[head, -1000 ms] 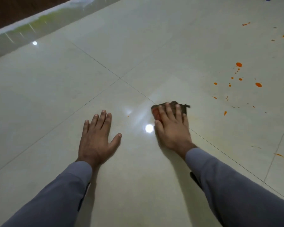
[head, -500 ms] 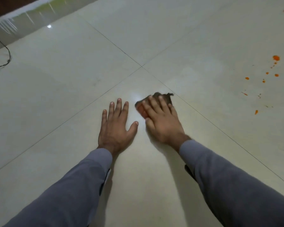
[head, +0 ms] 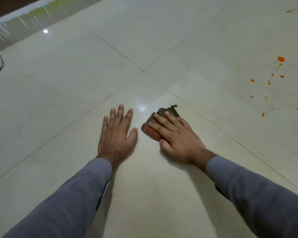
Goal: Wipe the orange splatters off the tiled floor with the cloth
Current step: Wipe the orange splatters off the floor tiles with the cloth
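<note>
Setting: a person's two grey-sleeved arms reach forward over a glossy cream tiled floor (head: 162,40), seen from a camera on the head looking down.

Left hand: the left hand (head: 116,134) lies palm-down on the bare tile, just left of the cloth and not touching it. It holds nothing. Its placement suggests it props up the leaning body while the other hand works.

Left fingers: the fingers (head: 120,111) are straight and slightly spread, with the thumb angled out to the right.

Cloth: a small, crumpled dark brown cloth with an orange-stained edge (head: 163,115) sits on the floor near where four tiles meet, mostly covered by the right hand.

Right hand: the right hand (head: 177,136) lies on top of the cloth, pressing it against the tile, which is probably how it is pushed across the floor.

Right fingers: these fingers (head: 162,121) are extended almost flat and close together over the cloth, pointing up and to the left. They press rather than pinch. The thumb rests by the cloth's near edge.

Splatters: a scatter of small orange splatters (head: 280,59) lies well to the right of the cloth, with another streak in the far upper right. These are not yet wiped.

Other: a thin dark cable (head: 0,60) curls at the far left edge.
</note>
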